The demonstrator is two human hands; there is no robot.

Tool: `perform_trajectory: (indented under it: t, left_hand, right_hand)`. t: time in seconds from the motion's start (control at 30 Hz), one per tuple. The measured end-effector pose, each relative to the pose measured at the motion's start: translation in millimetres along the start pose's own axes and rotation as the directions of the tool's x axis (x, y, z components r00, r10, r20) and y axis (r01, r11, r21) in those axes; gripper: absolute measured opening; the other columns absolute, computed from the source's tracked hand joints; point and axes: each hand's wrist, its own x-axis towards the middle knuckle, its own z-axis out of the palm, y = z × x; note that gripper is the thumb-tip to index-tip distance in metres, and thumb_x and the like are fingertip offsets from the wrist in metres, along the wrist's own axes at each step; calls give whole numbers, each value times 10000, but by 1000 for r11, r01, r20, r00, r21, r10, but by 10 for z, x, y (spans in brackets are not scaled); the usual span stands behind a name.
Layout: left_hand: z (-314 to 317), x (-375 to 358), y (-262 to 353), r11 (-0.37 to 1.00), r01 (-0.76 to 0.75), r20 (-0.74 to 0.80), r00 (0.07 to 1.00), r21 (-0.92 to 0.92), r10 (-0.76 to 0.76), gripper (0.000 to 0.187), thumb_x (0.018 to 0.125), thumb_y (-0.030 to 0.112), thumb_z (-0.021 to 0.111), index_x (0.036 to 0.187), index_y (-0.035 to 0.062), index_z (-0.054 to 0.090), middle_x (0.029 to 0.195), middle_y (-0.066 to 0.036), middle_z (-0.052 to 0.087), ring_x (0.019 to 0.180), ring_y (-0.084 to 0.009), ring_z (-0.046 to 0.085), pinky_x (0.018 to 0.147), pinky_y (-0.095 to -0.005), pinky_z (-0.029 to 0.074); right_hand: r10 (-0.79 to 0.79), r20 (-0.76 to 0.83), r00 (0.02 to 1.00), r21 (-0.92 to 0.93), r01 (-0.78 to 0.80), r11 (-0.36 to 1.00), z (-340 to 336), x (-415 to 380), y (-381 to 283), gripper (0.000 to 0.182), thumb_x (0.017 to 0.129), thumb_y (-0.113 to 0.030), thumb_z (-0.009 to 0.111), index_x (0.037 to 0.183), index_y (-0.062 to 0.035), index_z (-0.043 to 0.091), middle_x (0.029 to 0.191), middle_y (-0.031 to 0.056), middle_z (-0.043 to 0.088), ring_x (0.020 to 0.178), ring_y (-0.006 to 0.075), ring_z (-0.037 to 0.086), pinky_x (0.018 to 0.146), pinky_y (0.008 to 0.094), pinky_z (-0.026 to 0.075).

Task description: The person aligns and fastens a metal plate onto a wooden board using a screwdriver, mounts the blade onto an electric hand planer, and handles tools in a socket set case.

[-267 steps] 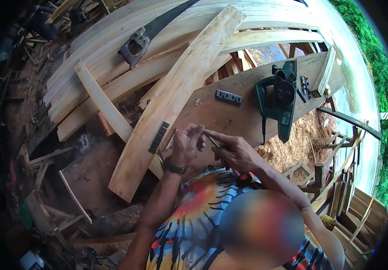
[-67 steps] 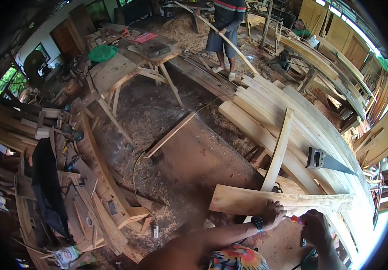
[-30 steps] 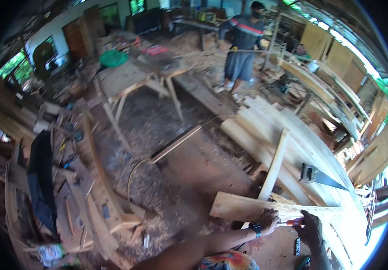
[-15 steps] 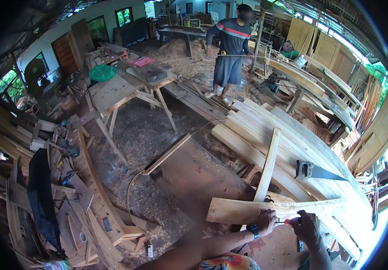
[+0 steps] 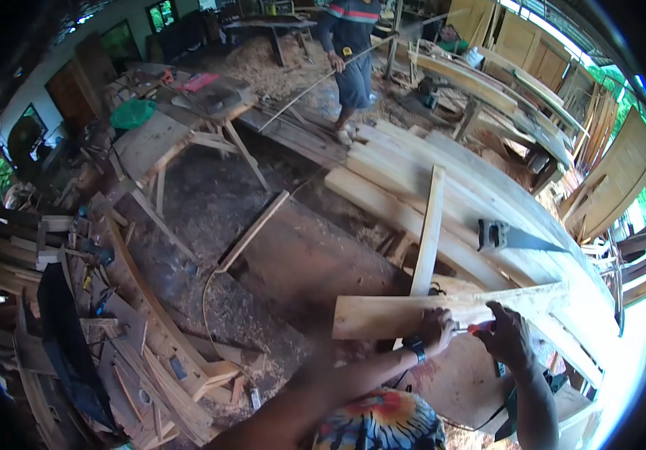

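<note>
A screwdriver (image 5: 480, 327) with a red handle is in my right hand (image 5: 509, 339), its metal shaft pointing left. My left hand (image 5: 435, 332), wearing a dark wristwatch (image 5: 415, 346), is closed by the shaft's tip at the lower edge of a pale wooden board (image 5: 375, 316); what its fingers grip is hidden. That board runs sideways in front of me. A narrow wooden strip (image 5: 428, 232) meets its far edge and reaches away over the stacked planks (image 5: 390, 171). On the planks rests a handsaw (image 5: 494, 235) with a dark handle.
Behind the planks stands a person (image 5: 351, 64) holding a long thin strip. A wooden work table (image 5: 169, 154) carries a green plastic bag (image 5: 132, 113). Scrap timber (image 5: 139, 330) crowds the left side. A thin cord (image 5: 206, 307) crosses the shaving-strewn floor.
My view has tipped downward and turned slightly right. The person at the back now has the long strip slanted down toward the left. My hands stay together at the board with the screwdriver.
</note>
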Motion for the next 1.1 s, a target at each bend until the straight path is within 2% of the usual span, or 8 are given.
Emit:
perform_trajectory:
  t: [0.2,0.3,0.43,0.6,0.7,0.8,0.93,1.1]
  left_hand:
    - [12,-9,-79,1000,-10,5,1000,22,10,135,852,240,773,879,108,761,1008,-68,645,1055,-274,592,933,-459,423]
    - [23,-20,-63,999,0,1,1000,32,0,137,848,235,777,889,106,763,1018,-65,646,1060,-271,589,941,-465,417]
    - [40,-22,-62,1000,7,-3,1000,4,-7,135,845,234,774,884,106,760,1025,-66,648,1067,-272,584,944,-467,415]
    - [29,-12,-58,999,0,-16,1000,53,0,131,847,232,769,886,107,767,1009,-61,652,1058,-267,584,949,-468,414]
    - [13,2,-46,999,7,-27,1000,39,-6,133,846,232,769,886,105,769,1001,-57,653,1054,-266,585,945,-469,418]
    - [3,-10,-60,999,14,0,1000,40,-14,137,835,229,779,892,104,772,999,-58,650,1046,-264,587,943,-466,419]
    - [44,-2,-101,999,-2,-28,1000,35,3,127,822,214,789,865,100,757,991,-58,645,1025,-276,592,941,-468,428]
    - [-53,-7,-92,998,-27,-53,998,56,30,116,819,198,784,832,95,732,975,-60,644,1009,-285,600,933,-469,453]
  right_hand:
    - [229,101,968,-98,-219,971,39,18,-4,267,800,-186,873,964,-46,715,840,156,725,785,377,729,703,464,560]
    - [20,-15,1000,86,-19,996,87,-30,77,263,797,-169,877,954,-44,706,815,140,731,781,370,736,700,460,560]
    - [138,-5,990,88,-137,987,142,-40,126,335,763,-133,894,1030,-30,720,886,150,746,833,341,750,725,441,574]
    - [32,71,997,-79,-26,997,98,-65,189,394,779,-120,882,1108,-27,686,865,146,744,792,351,745,733,465,578]
    - [-143,-115,983,42,149,988,58,-31,11,358,767,-74,875,1069,-21,690,888,143,745,809,342,747,731,466,576]
    - [-19,42,999,62,16,998,156,-46,275,433,735,-3,870,1124,-21,681,937,139,745,845,333,749,744,454,577]
    - [-158,-85,984,142,168,976,174,-32,269,337,823,-129,862,1075,-62,648,855,101,762,798,336,749,708,439,567]
    - [-57,-135,989,192,82,978,275,-51,320,281,841,-198,858,931,-73,624,785,93,738,767,350,736,690,457,555]
